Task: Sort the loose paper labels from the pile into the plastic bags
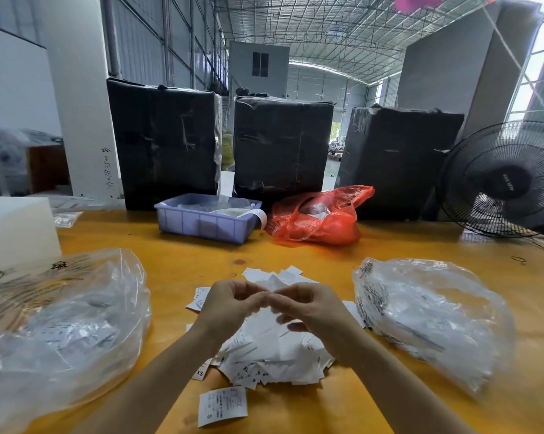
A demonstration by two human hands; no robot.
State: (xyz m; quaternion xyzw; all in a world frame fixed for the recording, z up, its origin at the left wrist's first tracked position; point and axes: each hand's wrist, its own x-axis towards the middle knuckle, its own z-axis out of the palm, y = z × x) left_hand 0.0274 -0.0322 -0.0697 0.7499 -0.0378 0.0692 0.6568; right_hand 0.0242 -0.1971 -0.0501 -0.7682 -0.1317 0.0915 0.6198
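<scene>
Yellow table [295, 252], label pile [274, 355] under left hand [230, 303], right hand [311, 305]

One view only, from a wide-angle camera on the person's head, looking forward and down across the table [295, 252]. It sits close above the pile [270, 349], which fills the lower middle of the frame, with both forearms entering from the bottom edge. The left hand [230, 303] and right hand [311, 305] meet just over the pile, near the lens. Clear bags lie left [54, 327] and right [430, 314] of the pile, bent outward by the lens. Beyond the pile, at the table's far edge, stand a tray [201, 223], a red bag [317, 220], three black boxes [280, 145] and a fan [502, 180]. The hall roof shows at the top.
</scene>
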